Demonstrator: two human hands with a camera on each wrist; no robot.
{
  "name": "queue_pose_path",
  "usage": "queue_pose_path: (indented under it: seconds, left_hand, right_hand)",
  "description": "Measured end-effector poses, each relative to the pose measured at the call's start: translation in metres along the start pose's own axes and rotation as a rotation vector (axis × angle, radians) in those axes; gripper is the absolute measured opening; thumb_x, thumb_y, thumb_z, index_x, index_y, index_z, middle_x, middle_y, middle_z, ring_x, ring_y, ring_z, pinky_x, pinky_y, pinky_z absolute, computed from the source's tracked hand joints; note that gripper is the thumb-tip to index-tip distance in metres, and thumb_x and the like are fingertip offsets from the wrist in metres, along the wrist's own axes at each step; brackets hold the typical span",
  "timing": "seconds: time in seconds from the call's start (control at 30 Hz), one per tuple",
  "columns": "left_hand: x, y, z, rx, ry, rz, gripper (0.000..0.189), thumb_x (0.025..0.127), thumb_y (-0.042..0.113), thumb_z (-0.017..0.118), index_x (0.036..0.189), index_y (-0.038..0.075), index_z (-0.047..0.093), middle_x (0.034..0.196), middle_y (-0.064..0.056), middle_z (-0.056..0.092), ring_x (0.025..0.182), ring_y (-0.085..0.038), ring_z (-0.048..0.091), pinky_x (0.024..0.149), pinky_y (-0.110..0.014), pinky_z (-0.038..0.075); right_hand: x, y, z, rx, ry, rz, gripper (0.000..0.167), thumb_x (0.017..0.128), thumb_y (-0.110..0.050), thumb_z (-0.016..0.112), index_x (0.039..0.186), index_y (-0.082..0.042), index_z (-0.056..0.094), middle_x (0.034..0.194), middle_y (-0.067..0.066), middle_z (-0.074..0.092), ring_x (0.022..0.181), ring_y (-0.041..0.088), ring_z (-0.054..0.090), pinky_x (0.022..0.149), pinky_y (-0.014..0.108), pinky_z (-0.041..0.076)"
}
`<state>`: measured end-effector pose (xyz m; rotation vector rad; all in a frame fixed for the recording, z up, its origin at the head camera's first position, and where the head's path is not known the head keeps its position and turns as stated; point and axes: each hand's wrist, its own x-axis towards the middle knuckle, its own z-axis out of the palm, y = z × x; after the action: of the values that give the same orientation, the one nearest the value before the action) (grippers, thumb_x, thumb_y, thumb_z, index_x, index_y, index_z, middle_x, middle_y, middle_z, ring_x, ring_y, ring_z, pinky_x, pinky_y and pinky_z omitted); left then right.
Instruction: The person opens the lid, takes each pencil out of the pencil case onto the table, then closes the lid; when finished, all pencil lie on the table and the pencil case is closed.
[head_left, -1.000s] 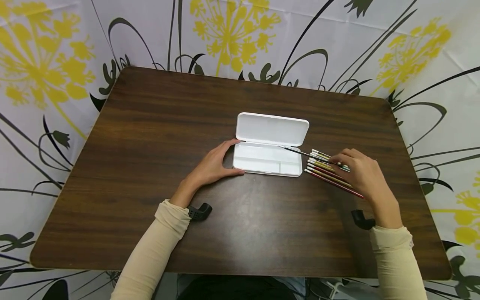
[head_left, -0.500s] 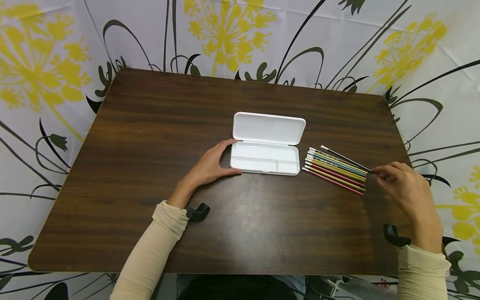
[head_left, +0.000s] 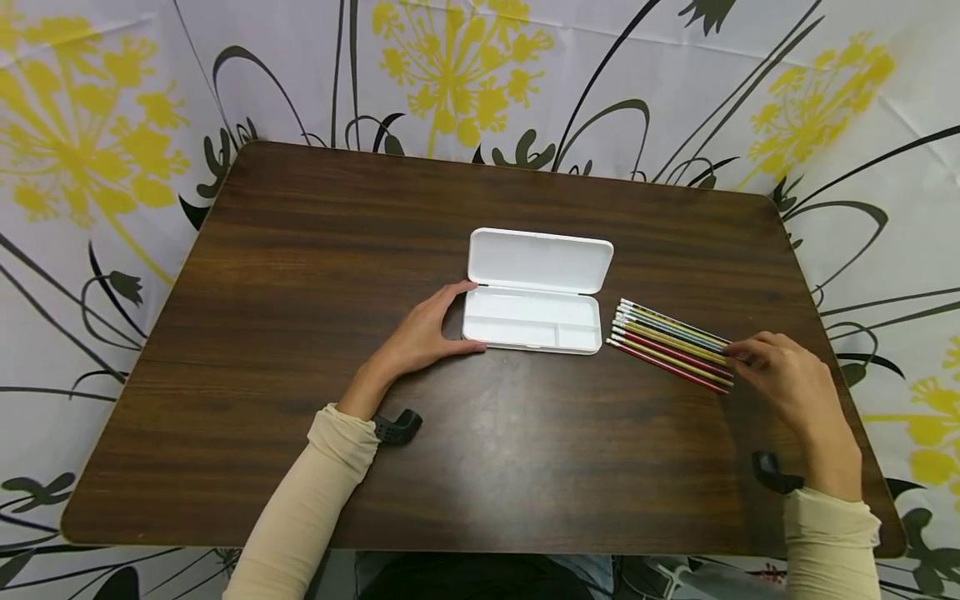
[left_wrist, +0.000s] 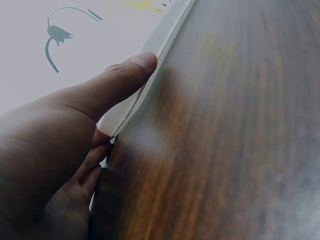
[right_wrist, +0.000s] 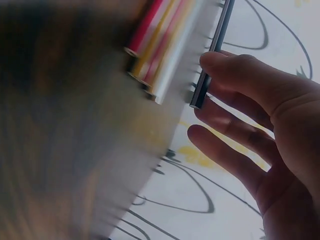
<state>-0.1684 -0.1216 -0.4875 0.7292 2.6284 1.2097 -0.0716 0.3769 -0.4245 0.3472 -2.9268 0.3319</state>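
A white plastic pencil case (head_left: 517, 305) lies with its lid (head_left: 540, 258) raised; its compartments hold nothing. My left hand (head_left: 420, 337) grips the case's left end, thumb on the front edge and fingers at the back corner; the left wrist view shows the thumb along its side. To the right of the case lies a slanted row of pencils (head_left: 670, 351) in red, yellow and green tones, white ends toward the case. At the row's far end, my right hand (head_left: 787, 379) pinches a dark pencil (right_wrist: 212, 60) between thumb and fingers, beside the other pencils.
The brown wood-grain table (head_left: 300, 250) bears the case and pencils. A white cloth (head_left: 675, 100) with yellow flowers hangs behind the table and at its sides. The right hand is near the table's right edge.
My right hand first moved right, swinging the dark pencil away from the case, then came slightly back left, bringing it alongside the row. My left hand has stayed on the case.
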Motion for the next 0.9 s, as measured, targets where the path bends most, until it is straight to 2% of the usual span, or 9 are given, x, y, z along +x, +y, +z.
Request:
queue_pose_path:
  seconds: [0.27, 0.57, 0.9]
  left_hand:
    - [0.0, 0.001, 0.001, 0.003, 0.005, 0.0, 0.095, 0.075, 0.051, 0.082, 0.151, 0.021, 0.034, 0.15, -0.001, 0.039, 0.137, -0.021, 0.035, 0.107, -0.047, 0.033]
    - [0.0, 0.002, 0.0, 0.015, 0.018, 0.019, 0.094, 0.075, 0.049, 0.083, 0.151, 0.02, 0.035, 0.151, -0.002, 0.039, 0.138, -0.02, 0.035, 0.108, -0.044, 0.032]
    - [-0.001, 0.001, 0.0, 0.011, 0.014, 0.012, 0.094, 0.075, 0.05, 0.082, 0.151, 0.02, 0.035, 0.15, -0.002, 0.04, 0.137, -0.02, 0.036, 0.108, -0.045, 0.033]
  right_hand:
    - [0.0, 0.0, 0.015, 0.019, -0.045, 0.008, 0.018, 0.077, -0.004, 0.082, 0.092, -0.011, 0.077, 0.087, 0.003, 0.065, 0.077, 0.025, 0.061, 0.063, 0.052, 0.047]
    - [0.001, -0.003, 0.018, 0.011, -0.053, -0.004, 0.017, 0.078, -0.005, 0.081, 0.093, -0.01, 0.077, 0.09, 0.007, 0.067, 0.08, 0.029, 0.061, 0.062, 0.053, 0.046]
    - [-0.001, -0.004, 0.021, 0.014, -0.049, 0.011, 0.016, 0.08, -0.007, 0.08, 0.096, -0.011, 0.076, 0.093, 0.008, 0.067, 0.077, 0.03, 0.063, 0.061, 0.054, 0.047]
